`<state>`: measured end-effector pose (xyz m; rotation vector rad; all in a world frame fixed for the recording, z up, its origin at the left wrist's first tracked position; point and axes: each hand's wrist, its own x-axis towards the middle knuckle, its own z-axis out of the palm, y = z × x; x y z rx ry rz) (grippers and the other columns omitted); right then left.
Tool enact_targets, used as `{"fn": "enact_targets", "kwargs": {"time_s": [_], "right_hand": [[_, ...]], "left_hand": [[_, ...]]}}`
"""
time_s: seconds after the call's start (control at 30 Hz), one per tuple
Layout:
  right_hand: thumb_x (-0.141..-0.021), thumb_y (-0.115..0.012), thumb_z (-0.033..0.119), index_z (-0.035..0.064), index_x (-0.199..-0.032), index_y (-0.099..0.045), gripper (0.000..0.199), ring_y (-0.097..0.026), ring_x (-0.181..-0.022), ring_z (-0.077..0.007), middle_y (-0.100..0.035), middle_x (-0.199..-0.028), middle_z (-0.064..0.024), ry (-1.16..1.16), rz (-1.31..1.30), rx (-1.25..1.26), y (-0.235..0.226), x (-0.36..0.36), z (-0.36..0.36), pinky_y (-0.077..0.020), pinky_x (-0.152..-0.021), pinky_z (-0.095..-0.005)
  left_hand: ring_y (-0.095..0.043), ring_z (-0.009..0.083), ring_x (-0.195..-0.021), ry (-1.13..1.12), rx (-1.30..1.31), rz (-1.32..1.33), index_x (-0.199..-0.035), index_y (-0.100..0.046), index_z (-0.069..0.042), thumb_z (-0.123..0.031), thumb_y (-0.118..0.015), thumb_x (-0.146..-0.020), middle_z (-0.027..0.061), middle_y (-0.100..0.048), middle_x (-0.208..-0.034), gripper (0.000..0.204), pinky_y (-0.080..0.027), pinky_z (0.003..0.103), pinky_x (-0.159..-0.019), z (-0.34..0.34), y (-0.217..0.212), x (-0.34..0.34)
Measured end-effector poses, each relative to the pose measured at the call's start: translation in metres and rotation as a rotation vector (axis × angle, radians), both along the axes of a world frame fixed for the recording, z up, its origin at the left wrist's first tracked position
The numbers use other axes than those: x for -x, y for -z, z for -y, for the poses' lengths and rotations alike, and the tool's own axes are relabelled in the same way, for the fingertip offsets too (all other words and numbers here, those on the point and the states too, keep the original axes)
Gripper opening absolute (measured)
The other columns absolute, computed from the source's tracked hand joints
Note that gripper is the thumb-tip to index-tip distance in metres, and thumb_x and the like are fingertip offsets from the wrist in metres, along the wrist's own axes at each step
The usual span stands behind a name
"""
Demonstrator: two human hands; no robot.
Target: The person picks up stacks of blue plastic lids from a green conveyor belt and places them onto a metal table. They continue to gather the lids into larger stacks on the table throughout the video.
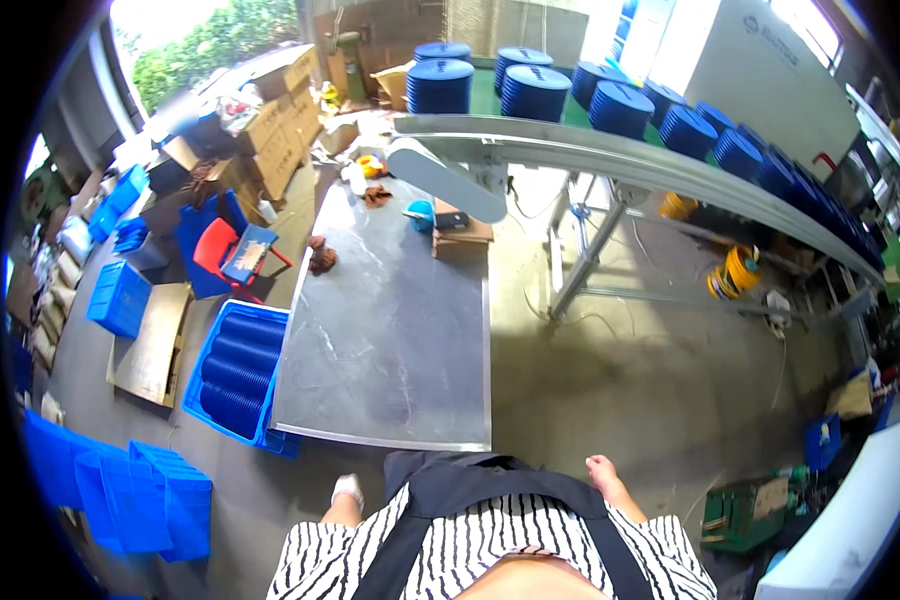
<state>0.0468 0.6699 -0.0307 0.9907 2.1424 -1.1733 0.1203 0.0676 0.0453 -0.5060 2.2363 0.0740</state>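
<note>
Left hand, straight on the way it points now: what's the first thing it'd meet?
Probably the grey rectangular worktable, at its near edge, which lies just ahead of the left hand. Hand height is unclear here, so it might pass over or under that edge instead.

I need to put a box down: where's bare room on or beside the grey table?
The near half of the table, short of the brown clump and the cardboard; also the floor right of it, before the green crate. The far end is cluttered; the blue bin crowds the left side.
</note>
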Motion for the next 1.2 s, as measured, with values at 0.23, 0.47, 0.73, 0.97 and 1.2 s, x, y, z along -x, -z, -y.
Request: {"fn": "enact_targets", "kwargs": {"time_s": [0.23,0.47,0.73,0.97,1.2], "right_hand": [[-0.083,-0.058,0.022,0.0057,-0.110,-0.055,0.032,-0.051,-0.065,-0.0090,-0.058,-0.078,-0.0009,-0.283,-0.447,0.168,-0.015,0.147,0.062,-0.0444,-0.060,-0.0251],[-0.076,-0.061,0.033,0.0065,-0.107,-0.059,0.041,-0.060,-0.093,-0.0240,-0.063,-0.101,-0.0135,-0.856,-0.095,0.121,0.013,0.106,0.100,-0.0471,-0.080,-0.0326],[-0.078,-0.060,0.032,0.0032,-0.109,-0.058,0.042,-0.060,-0.095,-0.0260,-0.063,-0.100,-0.0147,-0.714,-0.125,0.215,0.060,0.057,0.015,-0.0463,-0.083,-0.0328],[-0.080,-0.058,0.028,0.0016,-0.094,-0.062,0.030,-0.059,-0.072,-0.0156,-0.062,-0.075,-0.0092,-0.400,-0.215,0.129,0.024,0.040,0.015,-0.0475,-0.067,-0.0295],[-0.080,-0.061,0.031,0.0027,-0.098,-0.062,0.033,-0.061,-0.082,-0.0197,-0.064,-0.087,-0.0117,-0.497,-0.193,0.011,0.009,0.032,0.055,-0.0471,-0.074,-0.0306]], "left_hand": [[-0.053,0.0282,-0.110,-0.591,-0.295,0.017,-0.108,-0.061,-0.007,-0.019,-0.061,-0.074,0.0150,-0.056,-0.115,0.035,-0.043,0.035,-0.091,-0.038,0.041,-0.139],[-0.051,0.0277,-0.112,-0.691,-0.659,-0.357,-0.114,-0.058,-0.010,-0.030,-0.055,-0.078,0.0128,-0.055,-0.118,0.041,-0.039,0.033,-0.094,-0.108,0.041,-0.099],[-0.056,0.0302,-0.104,-0.762,-0.481,-0.240,-0.108,-0.060,-0.006,-0.023,-0.048,-0.079,0.0160,-0.060,-0.110,0.036,-0.042,0.036,-0.088,-0.084,0.018,-0.054],[-0.055,0.0305,-0.103,-0.658,-0.459,-0.186,-0.102,-0.063,-0.008,-0.025,-0.050,-0.076,0.0140,-0.060,-0.109,0.034,-0.042,0.038,-0.088,-0.050,0.048,-0.044],[-0.056,0.0297,-0.102,-0.607,-0.507,-0.310,-0.104,-0.062,-0.008,-0.027,-0.048,-0.079,0.0144,-0.061,-0.106,0.034,-0.043,0.036,-0.087,-0.040,0.035,-0.017]]}}
